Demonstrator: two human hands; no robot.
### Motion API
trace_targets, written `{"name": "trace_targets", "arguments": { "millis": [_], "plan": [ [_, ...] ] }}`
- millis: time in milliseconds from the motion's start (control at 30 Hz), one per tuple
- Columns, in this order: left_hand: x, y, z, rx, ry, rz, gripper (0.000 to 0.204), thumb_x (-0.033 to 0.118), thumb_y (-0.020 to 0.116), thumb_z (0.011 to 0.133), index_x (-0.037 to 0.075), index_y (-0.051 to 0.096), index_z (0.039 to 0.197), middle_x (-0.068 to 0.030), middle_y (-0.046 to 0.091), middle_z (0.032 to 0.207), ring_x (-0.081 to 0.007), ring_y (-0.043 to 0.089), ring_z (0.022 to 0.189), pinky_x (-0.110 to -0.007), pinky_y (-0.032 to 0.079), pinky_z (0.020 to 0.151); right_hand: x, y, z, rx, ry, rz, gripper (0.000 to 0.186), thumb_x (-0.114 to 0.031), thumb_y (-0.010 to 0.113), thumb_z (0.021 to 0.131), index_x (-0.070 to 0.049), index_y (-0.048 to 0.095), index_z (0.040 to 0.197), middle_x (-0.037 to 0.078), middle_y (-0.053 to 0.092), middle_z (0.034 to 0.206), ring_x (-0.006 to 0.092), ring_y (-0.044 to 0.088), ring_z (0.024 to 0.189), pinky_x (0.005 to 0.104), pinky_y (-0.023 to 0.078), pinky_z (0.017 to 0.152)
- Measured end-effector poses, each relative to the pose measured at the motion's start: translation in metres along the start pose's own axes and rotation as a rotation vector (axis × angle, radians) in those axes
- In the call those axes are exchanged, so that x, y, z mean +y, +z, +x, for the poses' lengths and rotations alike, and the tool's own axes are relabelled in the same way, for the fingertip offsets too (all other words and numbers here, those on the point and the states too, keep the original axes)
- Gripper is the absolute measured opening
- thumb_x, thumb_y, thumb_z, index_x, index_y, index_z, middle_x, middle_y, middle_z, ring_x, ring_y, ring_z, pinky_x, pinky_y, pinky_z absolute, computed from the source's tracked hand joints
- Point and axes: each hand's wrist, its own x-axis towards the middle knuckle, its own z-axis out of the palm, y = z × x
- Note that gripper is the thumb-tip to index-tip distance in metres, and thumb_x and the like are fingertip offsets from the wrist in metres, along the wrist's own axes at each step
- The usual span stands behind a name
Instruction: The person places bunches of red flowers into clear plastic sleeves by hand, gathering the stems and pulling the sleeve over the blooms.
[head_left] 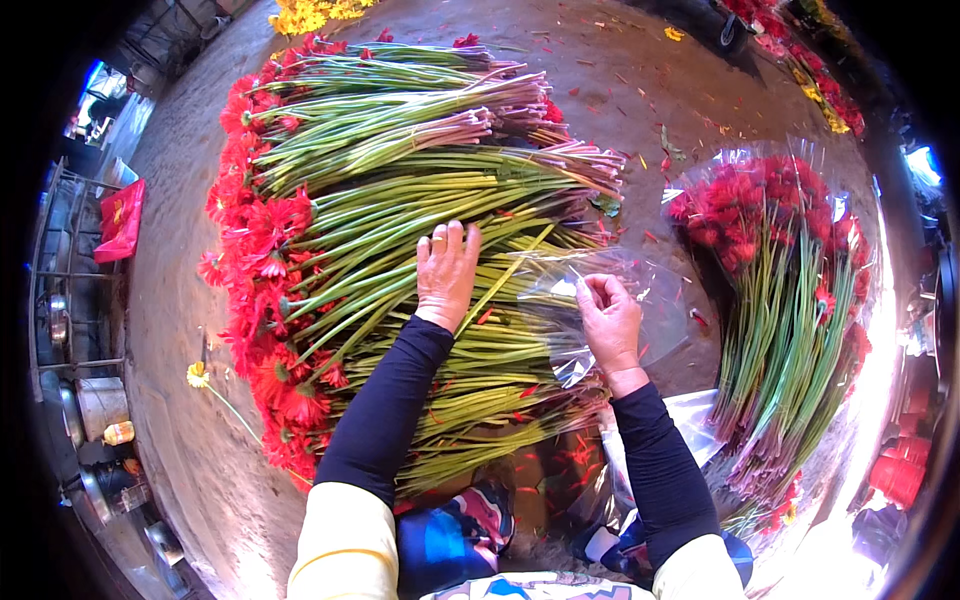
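Observation:
A large heap of red gerbera daisies (270, 240) lies in front of me, blooms to the left and long green stems (400, 200) to the right. My left hand (447, 272) rests palm down on the stems near the middle of the heap, its fingers stretched out. To the right of it, my right hand (608, 325) pinches the edge of a clear plastic sleeve (655, 300) between thumb and fingers. This sleeve spreads over the stem ends and reflects light; its exact outline is hard to make out.
At the right lie several bunches of red gerberas (765, 210) in clear wrap. A yellow gerbera (198, 375) lies on the floor at the left, near a metal rack (80, 280) holding pots. Yellow flowers (315, 14) stand at the far edge. Red petals litter the floor.

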Motion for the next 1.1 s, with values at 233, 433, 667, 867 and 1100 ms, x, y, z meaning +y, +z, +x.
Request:
{"name": "trace_targets", "arguments": {
  "millis": [233,433,667,867,1100],
  "plan": [
    [-0.001,-0.009,0.014,-0.010,0.011,-0.094,0.013,0.009,0.056,0.077,0.009,0.055,0.090,-0.0113,0.055,0.096,-0.0268,0.058,0.088,-0.038,0.046,0.074,0.001,-0.022,-0.003,0.090,-0.046,-0.086,0.010,-0.009,0.068,0.080,-0.004,0.062,0.085,-0.004,0.052,0.069,0.0038,0.044,0.061,0.0203,0.039,0.057],
    [0.005,-0.053,-0.015,-0.253,0.002,-0.222,0.043,0.009,0.067,0.063,0.010,0.052,0.103,-0.0108,0.059,0.089,-0.0300,0.057,0.089,-0.041,0.044,0.072,-0.024,-0.071,-0.024,0.288,-0.137,-0.136,0.016,-0.008,0.065,0.084,-0.007,0.061,0.099,-0.008,0.042,0.066,0.0034,0.038,0.060,0.0195,0.036,0.055],
    [0.017,-0.125,-0.062,-0.544,-0.012,-0.506,0.056,0.004,0.062,0.065,0.012,0.048,0.118,-0.0134,0.056,0.096,-0.0314,0.056,0.095,-0.044,0.048,0.071,0.001,-0.132,-0.060,0.368,-0.012,-0.069,0.012,-0.014,0.058,0.092,-0.005,0.062,0.099,-0.004,0.060,0.079,0.0030,0.051,0.063,0.0195,0.044,0.053],
    [0.028,-0.113,-0.131,-0.439,0.056,-0.396,0.071,0.018,0.075,0.064,0.016,0.046,0.129,-0.0157,0.051,0.105,-0.0321,0.052,0.102,-0.042,0.045,0.081,0.025,-0.132,-0.088,0.338,0.085,-0.081,0.013,-0.015,0.062,0.089,-0.004,0.062,0.095,-0.003,0.060,0.078,0.0035,0.053,0.067,0.0203,0.046,0.060],
    [0.034,-0.105,-0.127,-0.141,0.009,-0.579,0.049,0.030,0.073,0.071,0.012,0.058,0.113,-0.0115,0.053,0.107,-0.0300,0.049,0.105,-0.042,0.038,0.090,0.015,-0.141,-0.095,0.610,-0.118,-0.104,0.012,-0.015,0.064,0.087,-0.004,0.060,0.089,-0.004,0.057,0.077,0.0038,0.047,0.067,0.0200,0.042,0.062]
  ]
}}
